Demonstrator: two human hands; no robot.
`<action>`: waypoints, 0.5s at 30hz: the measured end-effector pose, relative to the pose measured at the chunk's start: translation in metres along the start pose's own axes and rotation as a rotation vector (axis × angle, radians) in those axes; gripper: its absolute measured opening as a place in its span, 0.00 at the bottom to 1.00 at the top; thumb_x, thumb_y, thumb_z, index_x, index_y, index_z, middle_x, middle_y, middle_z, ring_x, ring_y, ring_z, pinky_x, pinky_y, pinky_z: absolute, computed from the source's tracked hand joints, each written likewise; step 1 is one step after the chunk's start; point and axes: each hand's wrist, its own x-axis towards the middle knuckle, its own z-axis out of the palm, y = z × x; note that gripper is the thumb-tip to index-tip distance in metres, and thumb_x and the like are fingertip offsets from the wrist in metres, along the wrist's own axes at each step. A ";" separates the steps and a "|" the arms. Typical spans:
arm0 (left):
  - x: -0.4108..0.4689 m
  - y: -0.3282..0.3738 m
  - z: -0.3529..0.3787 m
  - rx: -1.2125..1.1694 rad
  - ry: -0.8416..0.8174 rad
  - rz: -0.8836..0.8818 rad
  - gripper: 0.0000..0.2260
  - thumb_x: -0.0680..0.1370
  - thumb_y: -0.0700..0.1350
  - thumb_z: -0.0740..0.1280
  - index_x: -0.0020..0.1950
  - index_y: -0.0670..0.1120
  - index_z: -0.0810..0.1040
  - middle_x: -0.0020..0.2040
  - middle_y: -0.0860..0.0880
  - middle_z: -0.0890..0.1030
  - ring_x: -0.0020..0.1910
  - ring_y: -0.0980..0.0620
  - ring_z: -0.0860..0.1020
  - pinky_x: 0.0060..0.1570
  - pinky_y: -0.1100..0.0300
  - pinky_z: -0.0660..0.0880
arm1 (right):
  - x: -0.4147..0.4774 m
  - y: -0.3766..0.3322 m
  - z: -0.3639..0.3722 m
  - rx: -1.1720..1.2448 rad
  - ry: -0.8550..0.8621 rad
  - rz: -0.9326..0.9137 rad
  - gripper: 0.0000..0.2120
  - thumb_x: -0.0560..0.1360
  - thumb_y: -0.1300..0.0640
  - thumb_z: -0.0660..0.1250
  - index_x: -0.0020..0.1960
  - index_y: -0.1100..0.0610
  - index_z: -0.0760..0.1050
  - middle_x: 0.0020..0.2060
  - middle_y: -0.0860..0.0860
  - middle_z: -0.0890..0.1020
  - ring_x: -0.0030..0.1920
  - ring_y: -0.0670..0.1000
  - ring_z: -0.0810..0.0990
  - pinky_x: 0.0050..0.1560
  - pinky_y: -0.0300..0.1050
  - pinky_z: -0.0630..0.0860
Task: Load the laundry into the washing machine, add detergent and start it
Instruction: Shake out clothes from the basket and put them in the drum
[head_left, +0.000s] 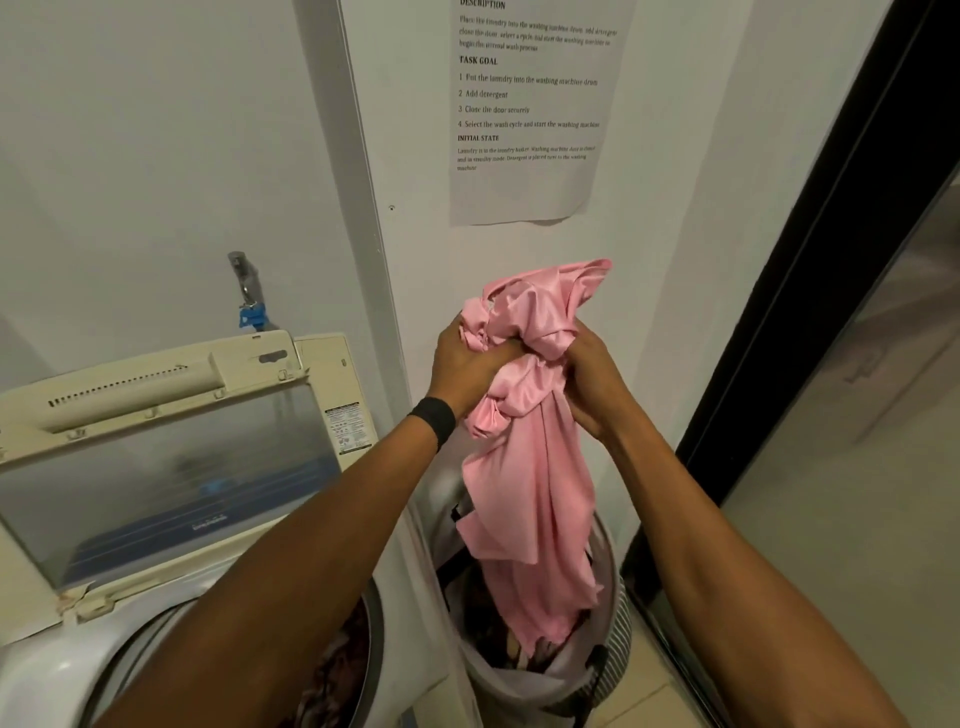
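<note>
left hand (467, 358) + right hand (589, 376) | grip pink garment (524, 467) (over basket (613, 670))

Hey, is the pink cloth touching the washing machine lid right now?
Apart. The head view shows the pink cloth gripped by the left hand and right hand over the laundry basket, with bare wall between it and the raised lid.

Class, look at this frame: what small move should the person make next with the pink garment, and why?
Probably lift the pink garment clear and swing it left over the drum. The left hand and right hand both grip its bunched top, its tail hangs into the basket, and the washer lid stands open.
</note>
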 end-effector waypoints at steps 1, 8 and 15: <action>0.000 0.002 0.002 -0.004 0.015 -0.005 0.22 0.67 0.50 0.81 0.58 0.49 0.82 0.51 0.51 0.87 0.52 0.50 0.85 0.57 0.44 0.82 | -0.002 0.004 -0.002 -0.041 0.053 -0.029 0.17 0.81 0.60 0.66 0.70 0.59 0.76 0.63 0.58 0.83 0.65 0.58 0.81 0.68 0.56 0.76; 0.007 0.017 0.005 -0.146 0.108 -0.029 0.18 0.70 0.43 0.79 0.57 0.44 0.82 0.51 0.47 0.87 0.51 0.47 0.86 0.57 0.43 0.82 | -0.057 0.096 -0.014 -0.441 0.239 0.054 0.46 0.71 0.29 0.69 0.81 0.40 0.51 0.78 0.43 0.64 0.73 0.46 0.69 0.72 0.50 0.69; 0.018 0.015 -0.016 -0.032 0.205 0.014 0.19 0.66 0.48 0.80 0.55 0.50 0.82 0.49 0.52 0.86 0.50 0.51 0.85 0.55 0.47 0.83 | -0.052 0.104 -0.035 -0.603 0.169 0.159 0.10 0.77 0.57 0.74 0.57 0.56 0.83 0.49 0.50 0.85 0.53 0.50 0.84 0.48 0.39 0.77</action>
